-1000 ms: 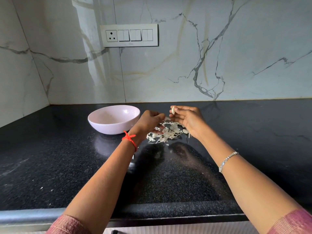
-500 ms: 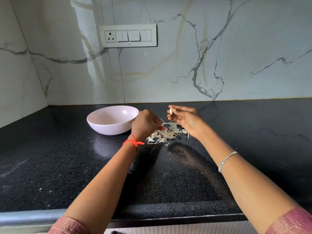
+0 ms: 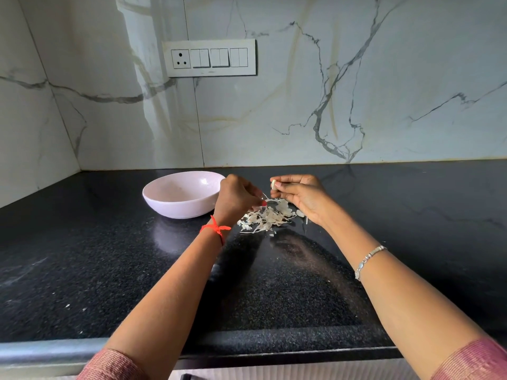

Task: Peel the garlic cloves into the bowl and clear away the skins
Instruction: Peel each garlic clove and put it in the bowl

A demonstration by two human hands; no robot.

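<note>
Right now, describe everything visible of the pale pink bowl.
The pale pink round bowl looks like smooth, faintly speckled ceramic or plastic, wide and shallow. It stands upright on the black speckled stone counter, near the back corner. No cloves show in the visible part of its inside. The left hand overlaps its right rim in view; contact cannot be told.

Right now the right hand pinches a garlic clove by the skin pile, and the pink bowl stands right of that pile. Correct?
No. In the head view the pink bowl stands left of the skin pile, not right of it. The rest holds: the right hand pinches the garlic clove by the pile.
</note>
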